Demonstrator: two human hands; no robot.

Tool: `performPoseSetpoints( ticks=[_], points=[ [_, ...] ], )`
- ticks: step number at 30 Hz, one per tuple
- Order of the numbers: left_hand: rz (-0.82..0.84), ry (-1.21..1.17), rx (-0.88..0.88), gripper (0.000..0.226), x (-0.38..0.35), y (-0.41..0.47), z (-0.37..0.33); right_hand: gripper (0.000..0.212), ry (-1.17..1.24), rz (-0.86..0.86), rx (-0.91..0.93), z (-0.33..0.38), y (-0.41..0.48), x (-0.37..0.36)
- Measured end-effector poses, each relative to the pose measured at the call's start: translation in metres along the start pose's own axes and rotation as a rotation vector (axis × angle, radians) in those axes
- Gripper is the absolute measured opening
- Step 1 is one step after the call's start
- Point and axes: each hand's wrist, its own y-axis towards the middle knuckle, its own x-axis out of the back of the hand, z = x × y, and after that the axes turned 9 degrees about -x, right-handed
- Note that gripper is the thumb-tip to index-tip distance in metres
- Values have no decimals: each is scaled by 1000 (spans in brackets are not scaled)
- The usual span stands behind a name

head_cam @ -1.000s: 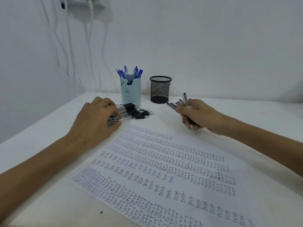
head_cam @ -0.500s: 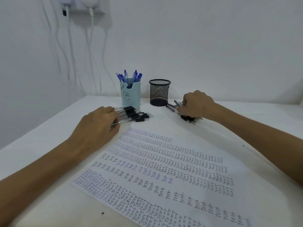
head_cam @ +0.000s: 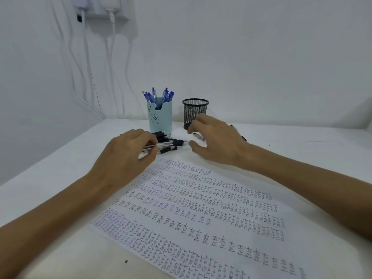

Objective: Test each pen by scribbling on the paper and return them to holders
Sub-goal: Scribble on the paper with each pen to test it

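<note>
One white table [head_cam: 60,178] | written paper [head_cam: 201,208] | white wall [head_cam: 241,57], cables [head_cam: 112,57]

I have one head view, looking forward and down across the counter [head_cam: 60,168] toward the wall, close over both forearms, with the paper [head_cam: 201,208] nearest below.

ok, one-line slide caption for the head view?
Left hand gathers black pens beside the blue pen holder; open right hand reaches over above the test-filled paper.
</note>
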Motion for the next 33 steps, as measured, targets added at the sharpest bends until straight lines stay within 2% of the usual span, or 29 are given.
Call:
performPoseSetpoints(
  ticks=[4, 7, 11, 14, 19, 22, 28, 33],
  points=[
    [-15, -95, -42, 17, -1, 1, -5, 40, -6, -14, 166, 22, -7, -9],
    [-39, -218, -20, 26, -1, 2, -10, 27, 58, 4, 230, 31, -8, -16],
    [-93, -301, 40, 40, -1, 1, -14, 19, 127, 23, 219, 31, -11, -12],
    [-85, -366, 59, 45, 1, 1, -17, 17, 155, -1, 150, 25, -14, -6],
    [23, -401, 28, 39, 0, -2, -14, 59, 200, -68, -5, 13, -13, -1],
    [103, -403, -4, 35, -1, -2, -13, 69, 296, -80, -62, 8, -15, 3],
    [318, -405, -110, 41, -1, -5, -13, 62, 568, -43, -136, -4, -25, 10],
    [472, -416, -187, 45, 1, -4, -18, 42, 807, -115, -326, -19, -36, 12]
  ],
)
